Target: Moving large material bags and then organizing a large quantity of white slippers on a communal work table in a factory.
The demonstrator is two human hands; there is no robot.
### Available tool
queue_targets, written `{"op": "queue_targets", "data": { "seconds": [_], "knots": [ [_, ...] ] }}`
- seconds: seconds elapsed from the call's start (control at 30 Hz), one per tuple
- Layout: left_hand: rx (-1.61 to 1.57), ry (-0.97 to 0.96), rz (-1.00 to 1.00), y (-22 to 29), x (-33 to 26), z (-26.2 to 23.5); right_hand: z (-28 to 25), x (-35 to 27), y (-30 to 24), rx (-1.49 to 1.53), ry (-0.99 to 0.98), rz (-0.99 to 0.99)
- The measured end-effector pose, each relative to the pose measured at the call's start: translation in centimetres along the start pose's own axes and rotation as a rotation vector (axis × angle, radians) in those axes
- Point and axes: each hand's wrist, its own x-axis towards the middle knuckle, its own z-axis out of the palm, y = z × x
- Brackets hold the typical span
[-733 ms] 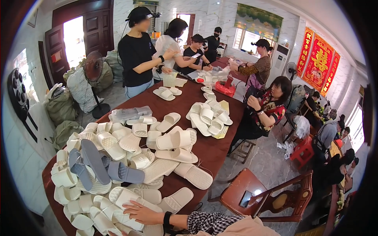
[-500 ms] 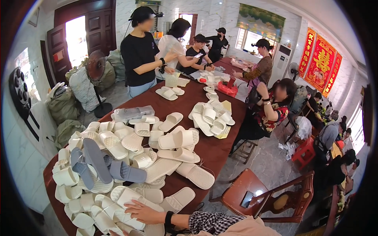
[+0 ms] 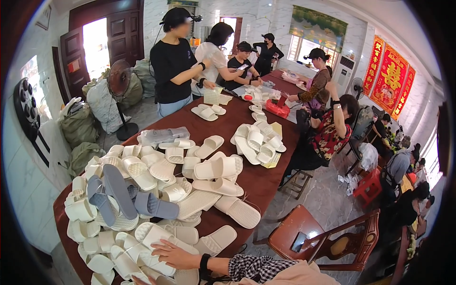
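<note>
My right hand (image 3: 176,254) lies spread on a cream slipper (image 3: 154,240) near the front of the pile, fingers apart and flat on its surface. Only a sliver of my left hand (image 3: 139,279) shows at the lower edge, among the slippers; most of its fingers are hidden. Around both hands is a heap of cream slippers (image 3: 220,168), some strapped side up, others with textured soles showing. Several grey slippers (image 3: 119,191) rest on top of the heap, to the left of its middle. Close to my right wrist lies another cream slipper (image 3: 217,241).
A brown-red table (image 3: 190,134) carries a smaller slipper pile (image 3: 256,142) and a clear plastic package (image 3: 163,135). A wooden chair (image 3: 297,228) with a phone stands at right. One person (image 3: 328,128) sits alongside the table; others stand beyond. A fan (image 3: 118,80) and sacks are at left.
The view has shifted slightly. The seated person at right has raised an arm over the head, and the standing person in black has moved a hand lower. My right hand stays on the slipper.
</note>
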Motion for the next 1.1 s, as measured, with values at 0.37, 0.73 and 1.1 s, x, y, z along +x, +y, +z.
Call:
{"op": "queue_targets", "data": {
  "seconds": [0.37,0.73,1.1],
  "knots": [
    [-0.040,-0.018,-0.015,1.2,-0.1,-0.9,0.2,0.0,0.3,0.010,0.015,0.001],
    [-0.006,-0.022,-0.045,0.7,-0.1,-0.4,0.4,0.0,0.3,0.057,0.066,-0.038],
    [0.014,-0.013,-0.041,0.1,-0.1,0.0,0.5,0.0,0.2,0.049,0.079,-0.027]
  ]
}}
